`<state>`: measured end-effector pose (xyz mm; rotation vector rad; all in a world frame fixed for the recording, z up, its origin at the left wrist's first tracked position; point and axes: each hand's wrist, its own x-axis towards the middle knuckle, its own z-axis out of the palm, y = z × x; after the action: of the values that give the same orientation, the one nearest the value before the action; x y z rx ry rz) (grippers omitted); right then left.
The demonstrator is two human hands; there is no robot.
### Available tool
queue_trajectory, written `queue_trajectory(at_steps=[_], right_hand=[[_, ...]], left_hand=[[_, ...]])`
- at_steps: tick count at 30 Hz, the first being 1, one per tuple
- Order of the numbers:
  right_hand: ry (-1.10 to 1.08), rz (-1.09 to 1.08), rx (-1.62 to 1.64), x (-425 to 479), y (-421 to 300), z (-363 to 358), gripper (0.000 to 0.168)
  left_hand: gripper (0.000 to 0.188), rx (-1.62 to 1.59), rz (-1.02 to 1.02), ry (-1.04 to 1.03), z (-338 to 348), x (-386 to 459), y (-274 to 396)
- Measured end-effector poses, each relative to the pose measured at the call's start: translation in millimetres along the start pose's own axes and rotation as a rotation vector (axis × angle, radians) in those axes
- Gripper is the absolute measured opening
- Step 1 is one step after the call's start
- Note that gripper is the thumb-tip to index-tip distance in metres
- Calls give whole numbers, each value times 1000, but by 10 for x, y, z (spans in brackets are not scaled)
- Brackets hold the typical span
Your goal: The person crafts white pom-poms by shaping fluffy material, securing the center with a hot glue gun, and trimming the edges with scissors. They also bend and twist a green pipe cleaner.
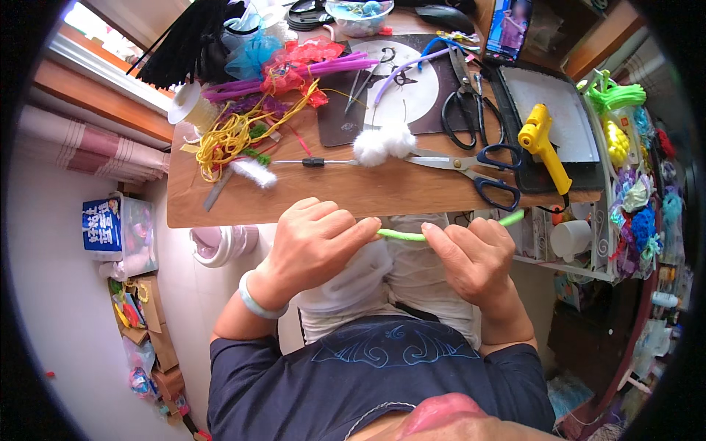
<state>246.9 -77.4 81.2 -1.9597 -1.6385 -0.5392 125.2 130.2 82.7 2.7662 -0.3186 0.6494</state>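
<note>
A bright green pipe cleaner (405, 235) stretches between my two hands, just off the front edge of the wooden table (353, 193). My left hand (325, 240) grips one end, its thumb and fingers pressed together. Farther along, my right hand (473, 253) pinches it, and the other end sticks out past the knuckles. The part inside each fist is hidden. On the table beyond lie white fluffy pompoms (384, 144). Beside them rest scissors with dark blue handles (480, 171), their blades pointing left.
A yellow glue gun (543, 146) lies on a black-edged tray (551, 110) at right. Black-handled scissors (466, 105) rest on the dark mat (339, 121). Yellow cord (237, 140), purple pipe cleaners (342, 65) and a thread spool (193, 107) crowd the left. A phone (508, 27) stands at the back.
</note>
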Motion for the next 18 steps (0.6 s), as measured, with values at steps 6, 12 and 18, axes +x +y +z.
queue_trajectory(at_steps=[6,12,18], right_hand=[[-71,-26,29,-135,71,6,20],[-106,284,605,-280,-39,76,14],[-309,310,515,-502,-17,7,13]], left_hand=[[14,51,-2,-113,12,124,119],[21,-136,-25,-120,168,144,335],[18,-87,116,-191,248,168,522]])
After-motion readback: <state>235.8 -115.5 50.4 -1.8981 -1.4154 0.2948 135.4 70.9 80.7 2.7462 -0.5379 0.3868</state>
